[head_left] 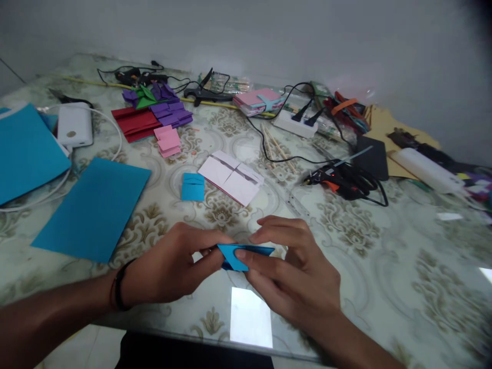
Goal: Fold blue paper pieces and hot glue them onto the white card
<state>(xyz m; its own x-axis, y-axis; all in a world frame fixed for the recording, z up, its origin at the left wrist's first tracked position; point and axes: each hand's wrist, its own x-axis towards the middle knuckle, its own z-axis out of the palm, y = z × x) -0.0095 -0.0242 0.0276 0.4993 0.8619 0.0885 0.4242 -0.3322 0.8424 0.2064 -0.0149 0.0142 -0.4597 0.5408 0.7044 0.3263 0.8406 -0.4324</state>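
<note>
In the head view, a small folded blue paper (235, 259) is between the two hands, over the near part of the flowery table (369, 312). The left hand (165, 261) pinches its left end with the thumb and a finger. A dark band (120, 284) goes around that wrist. The right hand (295, 269) pinches the paper too, with the thumb pressed flat on the front and fingers behind and under it. The right pointing finger is bent above the paper, and I cannot tell if its tip touches.

Just past the hands lies a little blue folded square (192, 187). Beside it is a white paper block (231, 177) with dark lines that cross on top. On the left is a big blue sheet (94, 210), near a white power bank (75, 125) with a white cord. Farther back are red folded papers (132, 120), purple folded papers (171, 114) and a pink folded paper (168, 142).

On the right, a black glue gun (342, 182) lies near some thin wooden sticks (271, 146). Behind the sticks is a white power strip (295, 125) with two black plugs in it. A pink paper stack (255, 100) with a light blue strip around it sits near the wall
</note>
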